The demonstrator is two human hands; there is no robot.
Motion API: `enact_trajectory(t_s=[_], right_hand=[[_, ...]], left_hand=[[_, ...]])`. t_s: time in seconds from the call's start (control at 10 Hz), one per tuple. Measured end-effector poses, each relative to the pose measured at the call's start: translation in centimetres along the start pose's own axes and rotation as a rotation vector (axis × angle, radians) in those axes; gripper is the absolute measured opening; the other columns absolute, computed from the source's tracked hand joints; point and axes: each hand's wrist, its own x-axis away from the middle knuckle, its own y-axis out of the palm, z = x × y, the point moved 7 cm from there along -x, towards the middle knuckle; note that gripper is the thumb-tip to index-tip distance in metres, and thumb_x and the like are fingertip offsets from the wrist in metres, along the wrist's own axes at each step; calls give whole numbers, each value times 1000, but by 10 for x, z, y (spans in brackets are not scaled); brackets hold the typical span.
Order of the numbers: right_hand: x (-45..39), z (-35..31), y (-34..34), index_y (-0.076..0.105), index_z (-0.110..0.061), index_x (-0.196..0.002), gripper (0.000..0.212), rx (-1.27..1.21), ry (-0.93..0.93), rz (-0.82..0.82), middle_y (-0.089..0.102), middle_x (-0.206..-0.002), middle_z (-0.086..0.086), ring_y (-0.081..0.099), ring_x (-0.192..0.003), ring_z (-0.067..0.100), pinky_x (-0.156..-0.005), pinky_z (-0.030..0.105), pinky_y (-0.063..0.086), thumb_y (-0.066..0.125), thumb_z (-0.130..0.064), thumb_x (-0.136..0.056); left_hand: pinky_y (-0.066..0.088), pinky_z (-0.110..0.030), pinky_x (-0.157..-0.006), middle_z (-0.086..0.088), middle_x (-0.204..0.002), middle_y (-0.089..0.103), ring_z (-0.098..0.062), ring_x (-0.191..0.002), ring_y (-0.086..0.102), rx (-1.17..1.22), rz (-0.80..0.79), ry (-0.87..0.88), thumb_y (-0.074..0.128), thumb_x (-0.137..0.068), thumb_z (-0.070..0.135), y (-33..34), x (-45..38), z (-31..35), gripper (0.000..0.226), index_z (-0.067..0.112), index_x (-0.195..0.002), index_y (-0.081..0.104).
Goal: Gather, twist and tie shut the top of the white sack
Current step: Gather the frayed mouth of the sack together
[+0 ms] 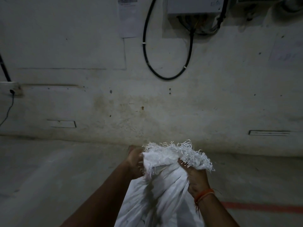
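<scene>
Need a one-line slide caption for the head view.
Both hands, left and right, grip the bunched, frayed top of the white sack.

Both hands, left (135, 162) and right (196, 179), clenched, forearms extended.

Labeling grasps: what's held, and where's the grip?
Both hands, left hand and right hand, grip the white sack at its gathered neck, below the frayed top.
</scene>
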Motion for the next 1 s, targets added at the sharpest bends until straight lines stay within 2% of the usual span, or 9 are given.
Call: enact_trajectory(t_s=[0.1, 0.2, 0.4, 0.5, 0.6, 0.7, 0.8, 0.9, 1.0], right_hand=[[0, 1, -1, 71, 3, -110, 49, 14, 6, -20, 73, -111, 23, 69, -106, 41, -102, 60, 48, 88, -3, -64], [0, 0, -3, 72, 3, -108, 44, 27, 14, -15, 75, -108, 21, 70, -104, 37, -100, 54, 51, 85, -1, -67], [2, -8, -7, 76, -4, -96, 25, 130, -35, -21, 78, -99, 13, 75, -89, 25, -81, 36, 60, 79, 6, -73], [1, -7, -7, 77, -2, -94, 21, 198, -29, -23, 77, -98, 18, 73, -92, 35, -89, 51, 56, 80, 3, -74], [0, -6, -7, 77, -1, -85, 20, 216, -25, -3, 74, -94, 28, 68, -82, 35, -79, 46, 53, 86, -5, -68], [2, -11, -4, 76, -2, -88, 12, 188, -31, -28, 75, -93, 27, 70, -79, 31, -70, 35, 57, 76, 6, -78], [6, -13, 5, 74, 3, -94, 13, 126, 3, -90, 76, -94, 22, 71, -89, 37, -78, 41, 61, 70, 8, -82], [2, -6, 17, 65, 14, -112, 34, 62, 75, -119, 68, -112, 34, 66, -105, 48, -98, 59, 51, 71, 5, -81], [-6, -5, 40, 65, 10, -116, 37, 61, 94, -164, 69, -115, 31, 66, -107, 46, -98, 57, 51, 72, 1, -82]], left_hand=[[52, -35, -88, -17, -92, 60, -31, -87, 61, 6, 29, 12, 70, -73, 30, -5, -8, 5, 33, 3, -91, 69], [53, -33, -70, -14, -80, 62, -28, -70, 60, -116, 14, 59, 63, -81, 14, 20, 26, 15, 12, 5, -88, 63], [53, -28, -66, -10, -102, 65, -24, -85, 66, -831, 458, 359, 69, -85, 10, 2, 41, 78, 14, 7, -98, 68], [57, -29, -68, -6, -93, 74, -24, -85, 71, -1248, 716, 532, 70, -84, 17, 7, 62, 110, 13, 9, -94, 74], [45, -25, -51, -5, -80, 67, -18, -68, 61, -1344, 718, 578, 66, -86, 21, 19, 69, 124, 16, 9, -75, 66], [53, -29, -69, -13, -102, 70, -27, -92, 69, -1375, 573, 550, 64, -88, 17, 18, 61, 123, 15, 6, -96, 71], [51, -25, -65, -18, -90, 74, -35, -82, 74, -1129, 290, 625, 77, -74, 8, 18, 39, 117, 22, -2, -92, 73], [51, -22, -50, -10, -69, 65, -22, -50, 64, -357, 5, 551, 58, -91, 14, 33, 33, 100, 16, 5, -79, 63], [43, -14, -31, -3, -44, 60, -10, -32, 58, 8, 27, 262, 43, -103, 6, 40, 23, 78, 28, 6, -77, 53]])
